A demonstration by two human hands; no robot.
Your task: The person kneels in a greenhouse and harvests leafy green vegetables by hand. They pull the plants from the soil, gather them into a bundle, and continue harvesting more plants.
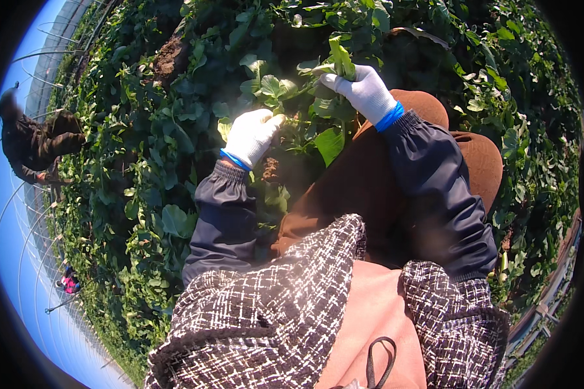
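Observation:
My right hand (360, 87), in a white knit glove with a blue band at the wrist, is closed around a bundle of green stalks (341, 58) with cut-looking ends pointing up. Leaves (330, 145) hang below that hand, beside my brown trouser leg. To the left, my left hand (255, 133), gloved the same way, is low among the plants with thumb and fingers brought together. A small leafy shoot (275, 88) stands just above it. Whether its fingertips pinch a stem cannot be told.
Dense leafy crop plants (175, 219) surround me, with bare soil (168, 58) at the upper left. A person (39, 136) bends over the plants at the far left; another person (69, 283) is farther off. Curved greenhouse hoops (22, 233) rise along the left, and a metal frame (545, 311) lies at the lower right.

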